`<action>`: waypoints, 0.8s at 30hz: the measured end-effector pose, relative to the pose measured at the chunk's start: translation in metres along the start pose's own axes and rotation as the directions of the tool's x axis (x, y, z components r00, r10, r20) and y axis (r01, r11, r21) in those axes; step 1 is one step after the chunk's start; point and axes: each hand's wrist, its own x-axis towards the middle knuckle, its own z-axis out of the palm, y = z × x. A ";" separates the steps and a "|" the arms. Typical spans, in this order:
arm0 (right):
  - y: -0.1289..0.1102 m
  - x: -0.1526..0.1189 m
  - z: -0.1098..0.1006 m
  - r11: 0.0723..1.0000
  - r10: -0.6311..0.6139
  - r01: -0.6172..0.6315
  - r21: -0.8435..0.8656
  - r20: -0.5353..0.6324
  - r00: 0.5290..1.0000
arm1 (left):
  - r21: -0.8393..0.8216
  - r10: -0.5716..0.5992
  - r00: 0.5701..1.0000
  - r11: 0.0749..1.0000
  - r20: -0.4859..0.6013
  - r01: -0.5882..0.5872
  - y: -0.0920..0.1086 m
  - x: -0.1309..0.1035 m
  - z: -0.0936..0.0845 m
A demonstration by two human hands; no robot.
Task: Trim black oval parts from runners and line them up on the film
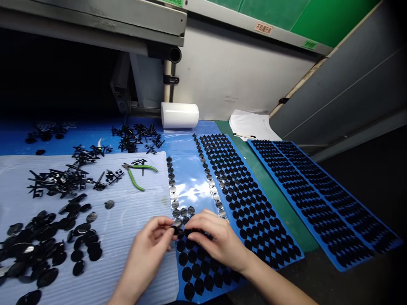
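My left hand [154, 239] pinches a small round black disc [174, 230] between thumb and fingertips, at the left edge of a blue sheet [187, 169]. Close beside it, my right hand [216, 237] curls over the same sheet, its thumb and fingers closed round a dark disc [188, 232] mostly hidden beneath them. Rows of glossy black discs [197, 270] cover the near end of this sheet, and single lines of discs run up both its sides. Left of my hands, a loose pile of black discs [41, 243] lies on a white ribbed mat [136, 262].
Green-handled cutters [136, 176] lie on the mat near heaps of black plastic sprue pieces [60, 180]. Further right are blue sheets filled with discs [248, 190] [305, 182]. A white roll [179, 115], papers [251, 124] and a pen [244, 136] sit at the back.
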 end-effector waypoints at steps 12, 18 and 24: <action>-0.001 0.004 0.012 0.999 0.047 -0.047 0.009 0.070 0.996 | -0.320 0.002 0.993 0.947 0.122 0.038 -0.003 -0.004 0.017; 0.008 0.005 0.002 0.997 0.078 -0.077 -0.017 0.026 0.997 | -0.235 0.018 0.988 0.972 0.154 0.019 -0.002 -0.008 0.014; 0.046 0.001 -0.010 0.939 0.171 -0.171 -0.299 -0.026 0.985 | 0.801 0.449 0.819 0.598 -0.357 0.022 -0.039 -0.007 -0.066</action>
